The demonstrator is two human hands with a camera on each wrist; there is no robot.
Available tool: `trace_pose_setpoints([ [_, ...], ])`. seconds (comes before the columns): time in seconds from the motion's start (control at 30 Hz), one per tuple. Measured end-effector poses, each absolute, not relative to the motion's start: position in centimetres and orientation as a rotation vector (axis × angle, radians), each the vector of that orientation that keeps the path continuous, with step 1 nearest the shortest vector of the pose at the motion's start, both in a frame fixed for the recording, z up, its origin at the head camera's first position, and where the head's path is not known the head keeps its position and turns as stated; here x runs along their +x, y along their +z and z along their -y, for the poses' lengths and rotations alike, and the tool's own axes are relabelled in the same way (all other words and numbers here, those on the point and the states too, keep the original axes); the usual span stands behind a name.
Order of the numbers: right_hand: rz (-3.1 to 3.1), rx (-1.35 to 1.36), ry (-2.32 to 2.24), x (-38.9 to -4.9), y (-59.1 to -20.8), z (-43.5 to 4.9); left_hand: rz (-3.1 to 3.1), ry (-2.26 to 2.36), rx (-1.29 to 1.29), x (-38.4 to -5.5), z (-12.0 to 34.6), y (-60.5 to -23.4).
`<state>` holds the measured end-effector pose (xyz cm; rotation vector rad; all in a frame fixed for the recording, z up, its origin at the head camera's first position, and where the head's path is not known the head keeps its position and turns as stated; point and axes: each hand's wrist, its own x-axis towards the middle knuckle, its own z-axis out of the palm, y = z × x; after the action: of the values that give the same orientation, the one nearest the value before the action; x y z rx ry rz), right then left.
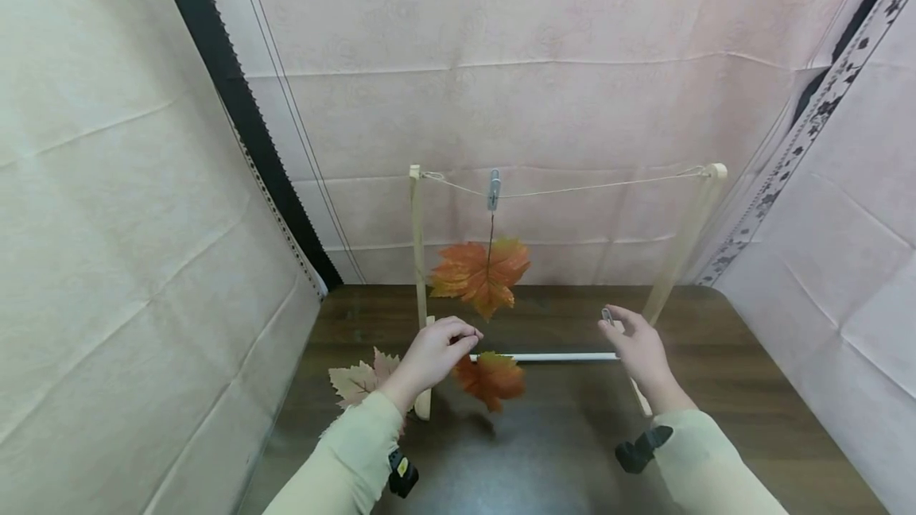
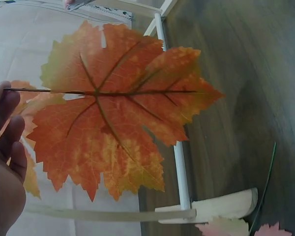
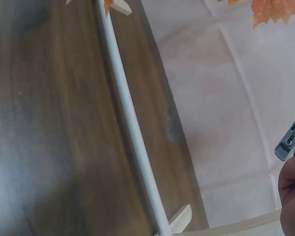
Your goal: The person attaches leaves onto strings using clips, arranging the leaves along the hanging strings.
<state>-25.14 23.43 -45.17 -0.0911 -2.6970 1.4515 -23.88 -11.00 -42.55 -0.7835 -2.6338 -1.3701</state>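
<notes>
My left hand pinches the thin stem of an orange artificial maple leaf; the leaf hangs low, in front of the stand. Between its fingertips my right hand holds a small grey clothespin, near the stand's right post. Another orange leaf dangles from the string by a grey clothespin that grips its stem. That string runs sagging between the tops of two wooden posts.
A white rod joins the bases of the left post and right post. Pale pinkish leaves lie on the brown table beside the left foot. Cloth walls stand behind and at both sides.
</notes>
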Motion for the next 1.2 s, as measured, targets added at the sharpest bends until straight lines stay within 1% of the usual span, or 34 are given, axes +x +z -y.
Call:
trace_pose_setpoints([
  [0.3, 2.603, -0.028, 1.515, -25.8, -44.4, -23.0, 2.638, -1.435, -0.686, -24.5, 9.5, -42.7],
  [0.73, 2.537, -0.064, 1.536, -26.8, -42.0, -23.5, 2.600, -1.365, -0.672, -25.3, 7.5, -41.6],
  [1.2, 2.460, 0.036, 1.603, -26.8, -39.0, -23.0, 2.558, -1.319, -0.662, -26.1, 6.0, -38.8],
])
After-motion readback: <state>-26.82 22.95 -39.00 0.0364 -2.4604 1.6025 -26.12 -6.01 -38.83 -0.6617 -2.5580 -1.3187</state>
